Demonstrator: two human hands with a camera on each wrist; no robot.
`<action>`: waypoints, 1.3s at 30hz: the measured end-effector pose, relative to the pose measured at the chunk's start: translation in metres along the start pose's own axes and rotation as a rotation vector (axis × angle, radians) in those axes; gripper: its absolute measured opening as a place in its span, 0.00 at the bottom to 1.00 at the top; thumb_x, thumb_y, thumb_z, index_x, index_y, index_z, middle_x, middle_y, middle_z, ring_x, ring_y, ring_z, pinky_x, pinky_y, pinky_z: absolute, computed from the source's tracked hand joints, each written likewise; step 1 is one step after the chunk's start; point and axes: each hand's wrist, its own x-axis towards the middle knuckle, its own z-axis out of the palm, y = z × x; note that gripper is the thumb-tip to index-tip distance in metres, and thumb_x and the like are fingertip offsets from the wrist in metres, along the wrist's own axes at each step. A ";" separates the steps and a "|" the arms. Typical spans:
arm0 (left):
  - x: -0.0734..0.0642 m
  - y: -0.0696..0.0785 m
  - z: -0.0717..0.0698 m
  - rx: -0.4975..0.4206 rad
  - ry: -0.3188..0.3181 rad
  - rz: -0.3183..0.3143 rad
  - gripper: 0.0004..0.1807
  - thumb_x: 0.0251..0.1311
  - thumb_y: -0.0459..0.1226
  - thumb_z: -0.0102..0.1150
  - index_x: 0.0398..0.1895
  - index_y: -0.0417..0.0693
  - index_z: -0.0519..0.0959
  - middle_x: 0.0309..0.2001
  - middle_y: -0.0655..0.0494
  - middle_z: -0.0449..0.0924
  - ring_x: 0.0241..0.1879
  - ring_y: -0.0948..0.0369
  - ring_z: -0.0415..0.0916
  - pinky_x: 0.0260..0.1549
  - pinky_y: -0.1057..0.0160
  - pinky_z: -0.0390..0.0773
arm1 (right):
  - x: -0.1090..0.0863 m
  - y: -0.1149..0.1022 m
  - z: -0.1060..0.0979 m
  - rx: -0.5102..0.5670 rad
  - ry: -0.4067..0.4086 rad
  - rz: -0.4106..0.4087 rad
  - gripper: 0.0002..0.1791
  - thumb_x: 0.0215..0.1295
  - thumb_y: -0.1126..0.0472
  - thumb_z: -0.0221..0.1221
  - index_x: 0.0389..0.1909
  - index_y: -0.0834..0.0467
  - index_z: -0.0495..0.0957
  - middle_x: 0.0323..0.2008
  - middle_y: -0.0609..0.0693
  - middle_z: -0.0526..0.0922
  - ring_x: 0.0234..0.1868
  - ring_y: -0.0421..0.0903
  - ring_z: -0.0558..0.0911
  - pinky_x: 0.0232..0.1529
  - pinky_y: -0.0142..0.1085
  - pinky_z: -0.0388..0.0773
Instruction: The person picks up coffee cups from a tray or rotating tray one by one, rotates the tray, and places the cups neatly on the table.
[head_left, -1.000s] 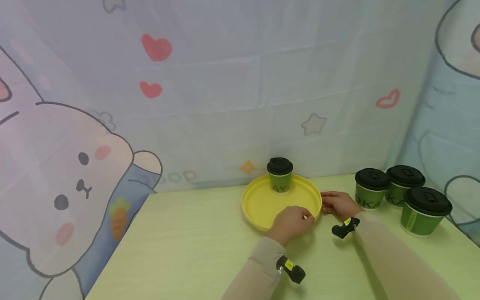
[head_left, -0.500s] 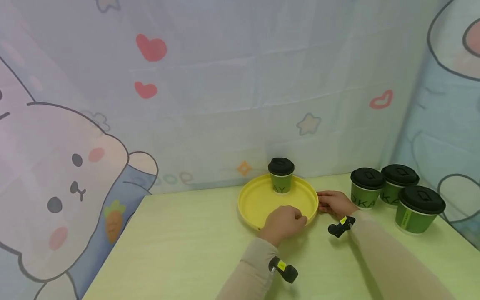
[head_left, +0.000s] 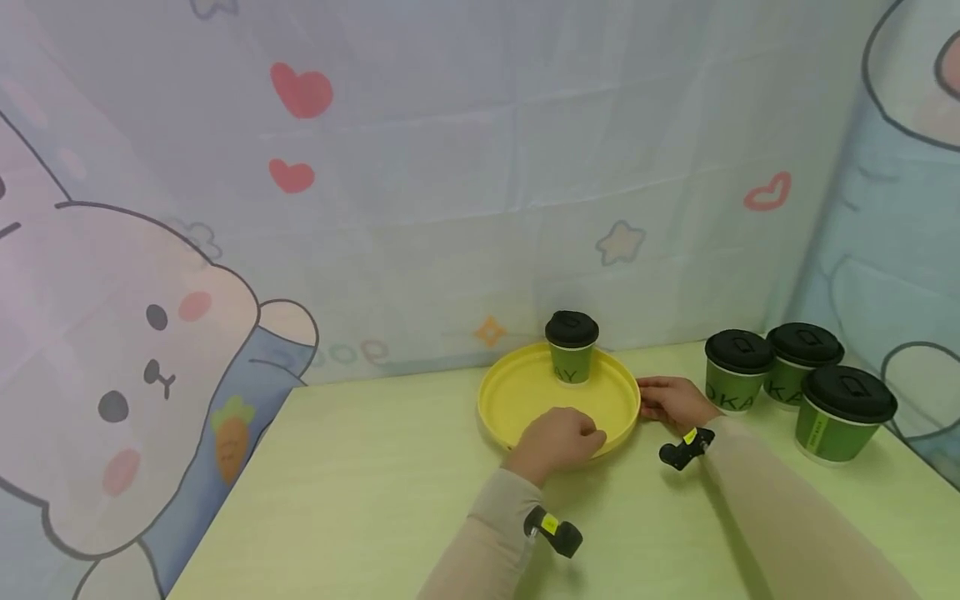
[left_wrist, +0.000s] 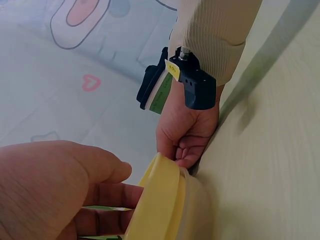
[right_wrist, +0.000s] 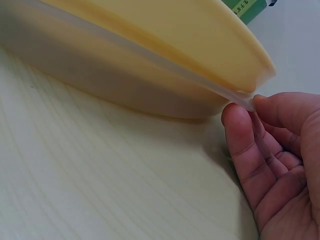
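A round yellow tray (head_left: pixel 517 400) sits on a translucent base (right_wrist: pixel 165 65). On its far side stands a small green paper cup (head_left: pixel 572 367) with a black lid. My left hand (head_left: pixel 557 442) is at the near rim. In the left wrist view its fingers (left_wrist: pixel 112 195) reach over the rim against the inner wall, fingertips hidden, while the thumb stays apart from the rim. My right hand (head_left: pixel 678 402) is at the tray's right edge. Its thumb and forefinger (right_wrist: pixel 240 127) pinch the edge of the translucent base.
Three larger green cups with black lids stand at the right, a front one (head_left: pixel 836 433), a left one (head_left: pixel 731 387) and a back one (head_left: pixel 787 383). Behind the pale table (head_left: pixel 337 483) hangs a cartoon-printed cloth (head_left: pixel 420 208). Black camera mounts (head_left: pixel 553 533) sit on both wrists.
The tray has turned, and the small cup has shifted right along its far side. My left hand has moved left along the near rim. The right hand has kept its place at the edge.
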 end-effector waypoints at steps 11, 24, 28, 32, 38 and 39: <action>-0.005 -0.014 -0.009 -0.019 -0.041 0.037 0.25 0.70 0.48 0.54 0.13 0.54 0.66 0.14 0.65 0.61 0.18 0.66 0.61 0.22 0.68 0.61 | -0.002 -0.003 0.003 0.044 0.001 -0.016 0.30 0.78 0.62 0.52 0.72 0.73 0.59 0.41 0.44 0.84 0.36 0.36 0.84 0.42 0.30 0.82; -0.003 -0.018 -0.012 -0.062 0.009 -0.060 0.12 0.69 0.50 0.56 0.33 0.57 0.84 0.29 0.67 0.79 0.30 0.66 0.73 0.32 0.65 0.73 | -0.004 -0.006 0.004 0.029 -0.004 -0.035 0.29 0.78 0.63 0.50 0.72 0.75 0.58 0.44 0.45 0.83 0.39 0.36 0.84 0.46 0.31 0.82; 0.003 -0.006 -0.004 -0.062 0.003 -0.079 0.13 0.67 0.51 0.59 0.44 0.58 0.86 0.33 0.67 0.82 0.33 0.68 0.75 0.35 0.65 0.75 | -0.003 -0.004 0.004 0.035 -0.002 -0.037 0.29 0.78 0.63 0.51 0.72 0.75 0.59 0.43 0.45 0.83 0.39 0.36 0.85 0.45 0.31 0.82; 0.006 0.004 0.005 -0.056 -0.025 -0.078 0.18 0.63 0.54 0.63 0.52 0.60 0.85 0.33 0.68 0.82 0.33 0.70 0.76 0.34 0.67 0.75 | -0.003 -0.002 0.004 0.040 -0.006 -0.045 0.29 0.78 0.64 0.51 0.72 0.76 0.59 0.43 0.45 0.84 0.39 0.37 0.85 0.45 0.31 0.82; 0.003 0.010 0.009 -0.050 -0.034 -0.064 0.16 0.62 0.52 0.66 0.49 0.60 0.87 0.34 0.69 0.83 0.32 0.72 0.75 0.35 0.69 0.74 | -0.002 0.001 0.004 0.042 -0.007 -0.041 0.28 0.78 0.64 0.50 0.71 0.76 0.59 0.43 0.46 0.84 0.39 0.37 0.85 0.45 0.32 0.82; 0.003 0.010 0.009 -0.059 -0.032 -0.065 0.15 0.61 0.52 0.66 0.47 0.60 0.88 0.33 0.69 0.83 0.32 0.72 0.75 0.34 0.69 0.74 | -0.002 0.001 0.004 0.044 -0.001 -0.036 0.28 0.78 0.64 0.51 0.71 0.76 0.60 0.43 0.47 0.84 0.39 0.37 0.85 0.45 0.32 0.82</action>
